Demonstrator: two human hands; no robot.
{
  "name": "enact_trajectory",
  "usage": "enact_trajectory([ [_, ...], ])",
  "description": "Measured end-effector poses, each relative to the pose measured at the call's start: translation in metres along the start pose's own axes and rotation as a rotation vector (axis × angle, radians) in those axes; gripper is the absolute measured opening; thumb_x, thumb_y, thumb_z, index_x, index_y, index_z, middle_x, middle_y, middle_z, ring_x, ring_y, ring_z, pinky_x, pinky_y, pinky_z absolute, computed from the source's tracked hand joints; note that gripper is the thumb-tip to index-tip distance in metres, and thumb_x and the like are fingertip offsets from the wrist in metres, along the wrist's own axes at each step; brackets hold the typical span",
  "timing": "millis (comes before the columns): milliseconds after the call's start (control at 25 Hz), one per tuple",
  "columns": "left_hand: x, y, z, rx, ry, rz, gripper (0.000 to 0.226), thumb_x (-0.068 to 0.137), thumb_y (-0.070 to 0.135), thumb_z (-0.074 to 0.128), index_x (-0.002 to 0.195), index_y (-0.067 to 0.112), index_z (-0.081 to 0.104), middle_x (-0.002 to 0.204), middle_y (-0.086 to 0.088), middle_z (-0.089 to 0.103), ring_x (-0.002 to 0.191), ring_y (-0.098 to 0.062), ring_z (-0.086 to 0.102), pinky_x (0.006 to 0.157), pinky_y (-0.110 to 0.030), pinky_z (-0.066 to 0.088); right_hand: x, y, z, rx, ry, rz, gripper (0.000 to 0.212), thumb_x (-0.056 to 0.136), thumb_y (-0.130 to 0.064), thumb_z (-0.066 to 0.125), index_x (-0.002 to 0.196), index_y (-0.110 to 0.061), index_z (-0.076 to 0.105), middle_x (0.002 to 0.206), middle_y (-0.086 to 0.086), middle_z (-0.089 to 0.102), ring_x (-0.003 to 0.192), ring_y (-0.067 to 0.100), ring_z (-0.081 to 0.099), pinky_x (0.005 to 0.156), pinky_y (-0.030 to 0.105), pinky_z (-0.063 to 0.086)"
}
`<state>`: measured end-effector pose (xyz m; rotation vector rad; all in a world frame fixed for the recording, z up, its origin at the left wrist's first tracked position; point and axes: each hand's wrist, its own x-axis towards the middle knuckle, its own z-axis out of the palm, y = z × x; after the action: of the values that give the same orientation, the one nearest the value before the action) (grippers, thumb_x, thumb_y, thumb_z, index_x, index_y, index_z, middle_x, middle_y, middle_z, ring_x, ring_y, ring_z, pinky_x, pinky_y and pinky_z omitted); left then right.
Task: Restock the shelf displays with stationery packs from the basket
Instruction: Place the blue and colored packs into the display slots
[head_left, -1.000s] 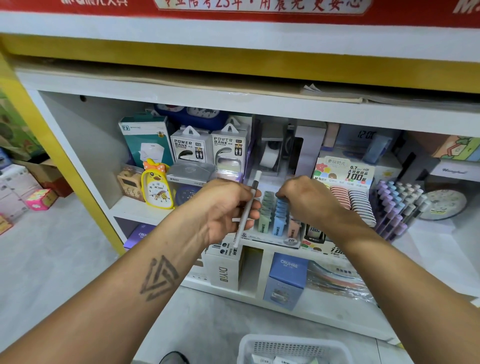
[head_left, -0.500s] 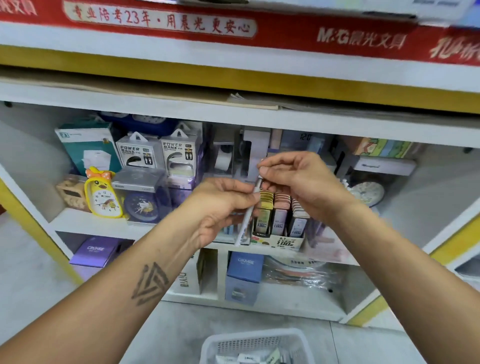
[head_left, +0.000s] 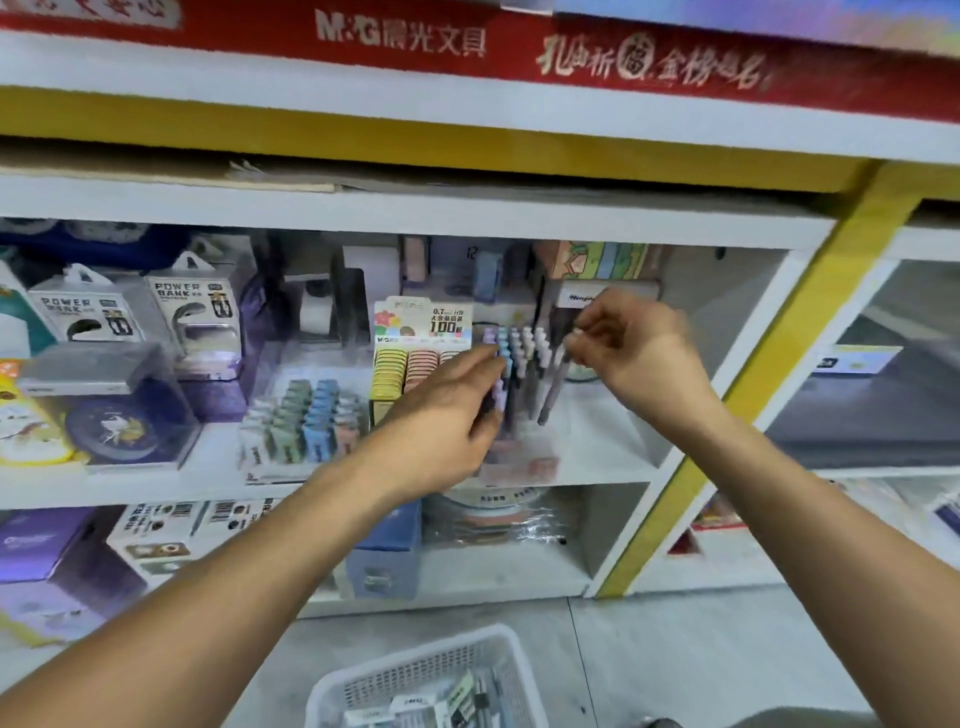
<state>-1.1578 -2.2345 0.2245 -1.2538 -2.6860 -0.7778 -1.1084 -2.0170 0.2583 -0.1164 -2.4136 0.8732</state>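
My right hand (head_left: 636, 345) pinches the top of a slim grey pen (head_left: 552, 392), which hangs nearly upright just right of the pen display (head_left: 519, 364) on the middle shelf. My left hand (head_left: 447, 415) reaches against the left side of that display, fingers spread over the pastel pens, holding nothing I can make out. The white mesh basket (head_left: 374, 680) stands on the floor below, with several stationery packs (head_left: 415, 709) inside.
Left of the pens stand a lead refill display (head_left: 415, 358), eraser packs (head_left: 306, 421), power bank boxes (head_left: 192, 317) and clocks (head_left: 122, 428). The lower shelf holds boxes (head_left: 387, 556) and wrapped packs. A yellow post (head_left: 753, 374) bounds the bay on the right.
The pen passed from my left hand to my right, which carried it rightward to the pen display. My left hand let go and moved to the display. The view shifted right.
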Motion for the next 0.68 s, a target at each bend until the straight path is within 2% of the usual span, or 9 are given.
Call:
enact_trajectory([
  [80, 0.001, -0.001, 0.008, 0.065, -0.049, 0.016, 0.06, 0.103, 0.031, 0.043, 0.157, 0.017, 0.02, 0.166, 0.004, 0.01, 0.15, -0.01, 0.011, 0.108, -0.007, -0.002, -0.01, 0.011, 0.005, -0.11, -0.052, -0.063, 0.01, 0.089, -0.019, 0.074, 0.088, -0.02, 0.064, 0.078, -0.003, 0.071, 0.073, 0.01, 0.069, 0.068, 0.036, 0.057],
  [160, 0.002, -0.002, 0.012, 0.099, -0.081, 0.023, 0.062, 0.103, 0.032, 0.042, 0.158, 0.017, 0.016, 0.167, 0.005, 0.006, 0.151, -0.011, 0.011, 0.11, -0.011, 0.001, -0.013, 0.017, 0.01, -0.121, -0.058, -0.09, 0.01, 0.09, -0.021, 0.073, 0.089, -0.022, 0.063, 0.079, -0.003, 0.071, 0.075, 0.014, 0.068, 0.067, 0.04, 0.057],
  [360, 0.002, -0.004, 0.013, 0.121, -0.085, 0.027, 0.063, 0.102, 0.032, 0.042, 0.158, 0.018, 0.016, 0.167, 0.006, 0.006, 0.151, -0.013, 0.015, 0.116, -0.018, 0.011, -0.014, 0.015, 0.013, -0.119, -0.056, -0.174, 0.01, 0.09, -0.02, 0.074, 0.09, -0.015, 0.065, 0.078, 0.002, 0.07, 0.074, 0.019, 0.066, 0.066, 0.041, 0.054],
  [480, 0.002, -0.004, 0.013, 0.126, -0.091, 0.023, 0.065, 0.102, 0.032, 0.043, 0.158, 0.018, 0.014, 0.167, 0.007, 0.004, 0.151, -0.012, 0.012, 0.115, -0.017, 0.009, -0.013, 0.012, 0.016, -0.151, -0.088, -0.231, 0.01, 0.09, -0.017, 0.073, 0.089, -0.012, 0.066, 0.074, 0.006, 0.069, 0.07, 0.024, 0.064, 0.064, 0.044, 0.052],
  [680, 0.001, -0.003, 0.014, 0.11, -0.09, 0.023, 0.065, 0.102, 0.031, 0.044, 0.158, 0.018, 0.014, 0.167, 0.009, 0.003, 0.151, -0.01, 0.01, 0.114, -0.016, 0.007, -0.012, 0.013, 0.019, -0.067, -0.032, -0.103, 0.01, 0.091, -0.015, 0.072, 0.088, -0.009, 0.065, 0.077, 0.004, 0.071, 0.075, 0.015, 0.07, 0.07, 0.042, 0.057],
])
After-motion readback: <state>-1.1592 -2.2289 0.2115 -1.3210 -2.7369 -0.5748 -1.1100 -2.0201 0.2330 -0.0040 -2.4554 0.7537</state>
